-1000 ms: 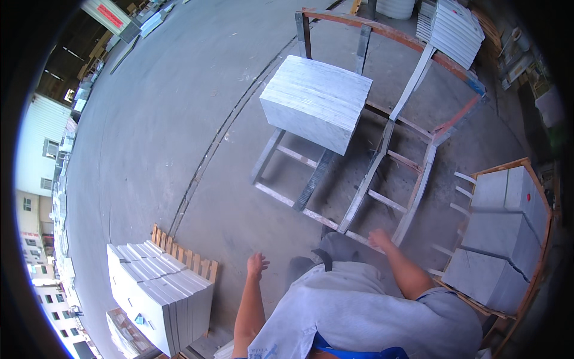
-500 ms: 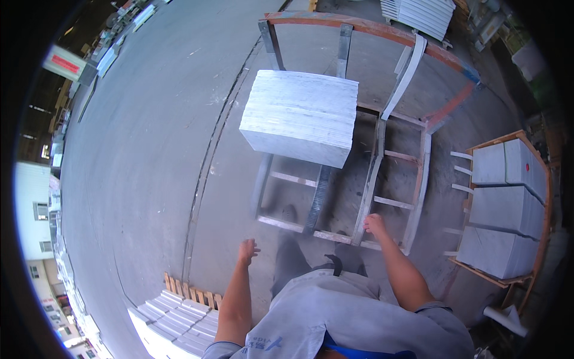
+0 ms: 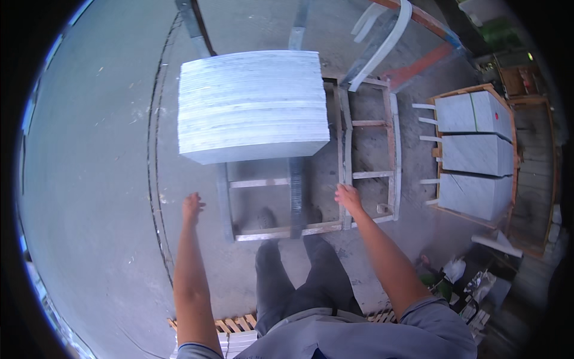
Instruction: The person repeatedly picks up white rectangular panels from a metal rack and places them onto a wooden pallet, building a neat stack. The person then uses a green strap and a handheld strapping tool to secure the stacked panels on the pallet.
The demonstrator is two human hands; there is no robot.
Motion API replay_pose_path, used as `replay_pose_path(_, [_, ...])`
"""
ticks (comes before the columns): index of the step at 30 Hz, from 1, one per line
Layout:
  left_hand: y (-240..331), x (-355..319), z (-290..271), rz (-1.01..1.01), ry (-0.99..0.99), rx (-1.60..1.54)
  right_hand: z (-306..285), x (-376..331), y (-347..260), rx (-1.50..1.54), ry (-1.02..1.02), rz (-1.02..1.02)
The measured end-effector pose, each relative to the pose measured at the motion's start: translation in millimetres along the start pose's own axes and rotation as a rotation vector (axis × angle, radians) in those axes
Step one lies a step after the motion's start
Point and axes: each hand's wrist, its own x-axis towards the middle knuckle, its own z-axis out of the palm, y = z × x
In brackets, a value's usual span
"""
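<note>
A thick stack of pale stone slabs (image 3: pixel 254 105) lies in front of me on a metal rack (image 3: pixel 263 233), layered edges showing. To the left of the stack's near end hangs my left hand (image 3: pixel 192 208), fingers loosely bent and apart, holding nothing. On the right, my right hand (image 3: pixel 348 197) overlaps the rack's long bar in the picture; whether they touch I cannot tell. Its fingers are slightly curled and it grips no visible thing. Both hands are apart from the slabs.
Blocks of stacked stone (image 3: pixel 472 149) stand in a wooden crate on the right. Upright posts and a red-brown beam (image 3: pixel 418 60) rise at the rack's far right. A slatted wooden pallet (image 3: pixel 236 324) is close to my legs. A dark groove (image 3: pixel 153 149) crosses the floor at left.
My view has come closer to the rack, and the slab stack looks larger and further left. Both arms now reach further forward. The hands remain unloaded.
</note>
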Motion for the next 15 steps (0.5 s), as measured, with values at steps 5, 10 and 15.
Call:
replay_pose_path(5, [29, 82, 0, -0.026, 0.082, 0.032, 43, 95, -44, -0.266, 0.184, -0.166])
replay_pose_path(10, [57, 131, 14, 0.036, 0.223, 0.012, 74, 155, -67, -0.321, 0.37, -0.25])
replay_pose_path(15, [87, 156, 23, 0.045, 0.3, -0.115, 99, 173, -82, -0.294, 0.363, -0.245])
